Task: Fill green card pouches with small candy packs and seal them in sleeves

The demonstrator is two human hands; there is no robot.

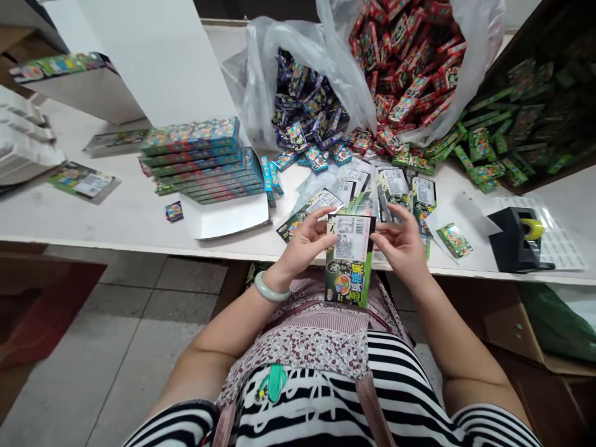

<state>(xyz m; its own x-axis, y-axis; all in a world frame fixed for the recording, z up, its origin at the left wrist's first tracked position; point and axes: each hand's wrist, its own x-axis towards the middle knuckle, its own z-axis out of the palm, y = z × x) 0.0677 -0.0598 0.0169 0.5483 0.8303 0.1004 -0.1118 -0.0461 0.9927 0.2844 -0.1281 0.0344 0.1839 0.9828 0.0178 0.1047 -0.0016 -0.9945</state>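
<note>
Between my hands, over the table's front edge, is a flat black and green printed candy packet (pixel 347 279) with a white barcode label on its upper half. My left hand (pixel 310 242), a jade-coloured bangle on its wrist, pinches the packet's left edge. At the upper right edge, my right hand (pixel 400 242) has thumb and fingers closed on the packet. Just beyond the hands lie several similar labelled packets (pixel 393 183), overlapping on the white table. Small blue candy boxes (pixel 316 159) lie loose behind them.
Plastic bags of purple boxes (pixel 310 102) and red boxes (pixel 410 62) stand at the back. Green boxes (pixel 484 143) spill from a dark container at right. Stacked display cartons (pixel 200 158) stand left. A black tape dispenser (pixel 516 239) sits near the right front edge.
</note>
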